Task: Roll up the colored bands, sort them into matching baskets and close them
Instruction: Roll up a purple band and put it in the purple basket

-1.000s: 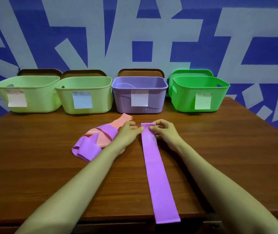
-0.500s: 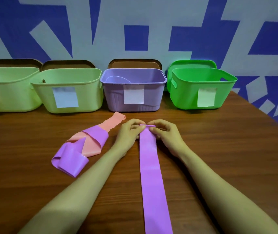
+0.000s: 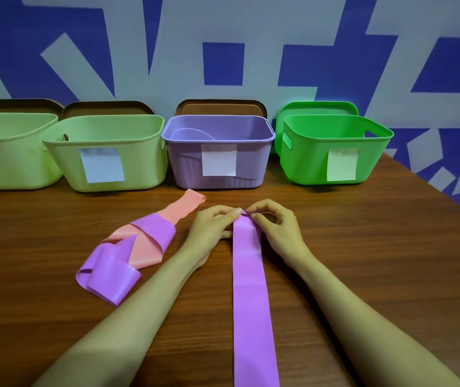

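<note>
together, left hand and right hand fingers pinch one end of the purple band; basket labels unreadable.

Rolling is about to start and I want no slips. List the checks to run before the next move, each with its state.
1. Left hand and right hand pinch the far end of the long purple band: ok.
2. Band lies flat and straight on the table: ok.
3. First fold tight and even: cannot tell, fingers hide it.
4. Purple basket open, brown lid standing behind it: ok.
5. Loose purple band free of the pink band: not ok, it wraps round it.
</note>
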